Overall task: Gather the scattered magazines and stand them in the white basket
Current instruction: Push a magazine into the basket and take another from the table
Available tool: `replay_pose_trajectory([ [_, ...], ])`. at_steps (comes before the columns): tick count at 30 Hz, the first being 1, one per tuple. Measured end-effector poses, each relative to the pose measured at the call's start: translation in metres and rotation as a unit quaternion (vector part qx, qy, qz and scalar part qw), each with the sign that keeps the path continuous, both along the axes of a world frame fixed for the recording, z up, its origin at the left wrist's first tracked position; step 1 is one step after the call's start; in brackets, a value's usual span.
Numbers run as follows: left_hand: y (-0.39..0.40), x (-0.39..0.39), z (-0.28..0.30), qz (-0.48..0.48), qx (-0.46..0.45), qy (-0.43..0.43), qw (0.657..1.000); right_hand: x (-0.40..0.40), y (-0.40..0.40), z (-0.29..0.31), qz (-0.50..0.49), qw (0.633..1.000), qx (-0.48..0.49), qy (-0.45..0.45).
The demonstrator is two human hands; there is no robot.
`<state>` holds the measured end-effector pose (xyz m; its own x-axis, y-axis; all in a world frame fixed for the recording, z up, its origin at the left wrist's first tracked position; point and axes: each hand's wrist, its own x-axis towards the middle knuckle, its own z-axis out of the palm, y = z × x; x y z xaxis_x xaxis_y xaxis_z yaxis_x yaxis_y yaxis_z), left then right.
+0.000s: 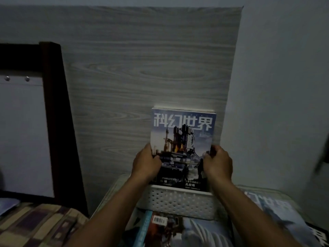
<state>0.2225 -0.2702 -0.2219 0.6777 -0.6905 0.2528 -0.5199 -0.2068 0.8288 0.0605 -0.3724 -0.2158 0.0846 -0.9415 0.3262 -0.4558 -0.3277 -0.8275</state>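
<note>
Magazines (183, 139) stand upright as a stack in the white basket (178, 200), against the grey wood-grain wall. Your left hand (146, 163) grips the stack's left edge, your right hand (218, 164) grips its right edge. More magazines (188, 230) lie flat on the bench just in front of the basket, another (277, 213) to its right.

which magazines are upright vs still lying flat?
Upright: the rocket-cover stack held by both hands in the white basket. The magazine at right lies flat outside.
</note>
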Motion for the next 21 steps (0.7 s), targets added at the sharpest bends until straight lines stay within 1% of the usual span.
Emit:
replay_pose_trajectory([
  [2, 0.002, -0.002, 0.002, -0.008, -0.001, 0.005, 1.000, 0.000, 0.001, 0.001, 0.019, 1.000, 0.012, 0.018],
  [5, 0.003, -0.004, 0.005, -0.010, -0.002, 0.037, 0.999, 0.000, 0.003, 0.002, 0.036, 0.995, 0.027, 0.086],
  [6, 0.003, -0.005, 0.007, -0.018, 0.007, 0.048, 0.999, 0.000, 0.003, 0.002, 0.038, 0.995, 0.029, 0.093],
  [10, 0.003, -0.005, 0.008, -0.028, 0.017, 0.077, 0.997, -0.003, -0.003, -0.002, 0.071, 0.996, 0.034, 0.046],
  [14, 0.005, -0.004, 0.011, -0.035, 0.013, 0.101, 0.994, -0.002, -0.004, -0.004, 0.073, 0.995, 0.026, 0.063],
  [17, 0.009, -0.003, 0.014, -0.038, 0.014, 0.109, 0.993, -0.003, -0.004, -0.004, 0.073, 0.996, 0.017, 0.045],
  [21, 0.010, -0.003, 0.015, -0.035, 0.022, 0.111, 0.993, -0.002, -0.003, -0.004, 0.082, 0.996, 0.013, 0.044],
])
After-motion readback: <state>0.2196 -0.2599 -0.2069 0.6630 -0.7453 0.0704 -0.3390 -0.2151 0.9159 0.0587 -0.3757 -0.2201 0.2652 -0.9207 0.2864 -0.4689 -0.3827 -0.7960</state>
